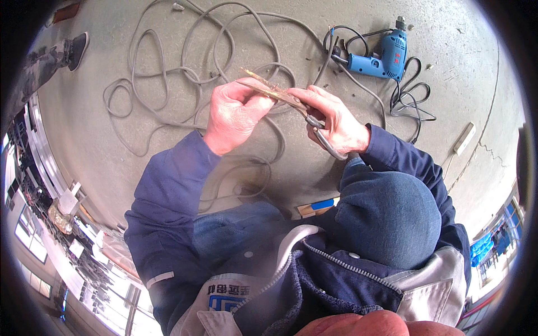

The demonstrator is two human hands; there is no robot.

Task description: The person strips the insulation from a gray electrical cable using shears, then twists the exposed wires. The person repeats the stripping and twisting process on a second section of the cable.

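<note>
My right hand (339, 124) is wrapped round a pair of scissors (289, 100), whose dark looped handle hangs below the palm. The worn blades reach across to the left, over the fingers of my left hand (232, 119). That left hand is closed in a pinch beside the blades. What lies between its fingers is too small and covered to make out. Both hands are held close together, above a long grey cable (215, 53) that lies in loose loops on the floor.
A blue power drill (386, 59) with a coiled black cord (412, 103) lies at the far right. Right of my knee is a white power strip (465, 139) on the concrete floor (448, 61). Another person's leg and shoe (78, 50) stand at the far left.
</note>
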